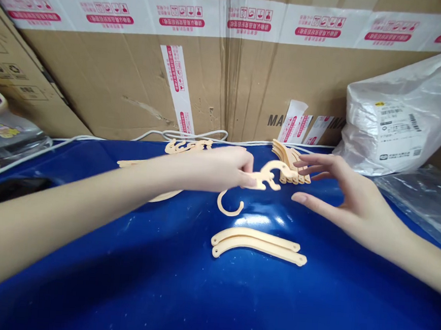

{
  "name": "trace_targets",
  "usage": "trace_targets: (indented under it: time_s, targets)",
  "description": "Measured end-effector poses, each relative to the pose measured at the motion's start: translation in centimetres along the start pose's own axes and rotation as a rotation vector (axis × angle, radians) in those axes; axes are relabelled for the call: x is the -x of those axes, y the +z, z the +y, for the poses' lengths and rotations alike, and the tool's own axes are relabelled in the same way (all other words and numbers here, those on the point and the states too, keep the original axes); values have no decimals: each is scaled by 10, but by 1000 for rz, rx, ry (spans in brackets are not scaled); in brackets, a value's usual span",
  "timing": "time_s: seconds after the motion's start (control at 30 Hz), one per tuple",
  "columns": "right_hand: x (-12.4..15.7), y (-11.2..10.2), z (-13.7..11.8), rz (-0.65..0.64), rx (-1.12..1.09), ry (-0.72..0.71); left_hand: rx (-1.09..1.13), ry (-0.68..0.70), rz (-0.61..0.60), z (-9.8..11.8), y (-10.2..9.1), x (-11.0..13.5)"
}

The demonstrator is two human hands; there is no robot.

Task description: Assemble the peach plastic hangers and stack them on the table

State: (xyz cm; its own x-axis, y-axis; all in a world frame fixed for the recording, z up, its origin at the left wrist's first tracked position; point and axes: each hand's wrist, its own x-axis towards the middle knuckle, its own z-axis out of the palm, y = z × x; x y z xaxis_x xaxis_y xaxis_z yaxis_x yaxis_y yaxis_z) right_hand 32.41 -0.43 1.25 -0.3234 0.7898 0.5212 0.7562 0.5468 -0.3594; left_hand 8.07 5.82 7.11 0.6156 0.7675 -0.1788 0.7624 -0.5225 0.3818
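My left hand [224, 168] is closed around a cream plastic hanger part [268, 178] with curved, hooked ends, held above the blue surface. Just right of it, my right hand [355, 196] is open, thumb and fingers apart, nothing in its grasp. Below my left hand lies a cream hook [229, 214], partly covered by that hand. Nearer to me, two curved hanger arms [258, 244] with holed ends lie side by side. A fanned stack of similar arms [285, 160] rests behind the right fingertips. Behind my left wrist are several small hooked parts [186, 146].
Large cardboard boxes [136, 77] stand along the back of the blue surface [157, 292]. A white cable [158, 133] runs along their base. A clear jug [13, 131] and a dark object [10, 191] are at left. A plastic-wrapped package [396, 118] sits at right.
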Motion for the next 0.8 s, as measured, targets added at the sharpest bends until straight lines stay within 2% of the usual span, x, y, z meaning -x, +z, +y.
trace_targets:
  time_s: [0.13,0.27,0.6,0.8]
  targets:
    - [3,-1,7,-76,65,-33,57,78,-56,9,24,-15]
    - [6,3,13,-92,86,-24,93,116,-82,6,34,-26]
    - [7,4,17,-54,222,-163,80,60,-53,11,41,-20]
    - [8,8,10,-72,231,-139,54,92,-30,11,41,-16]
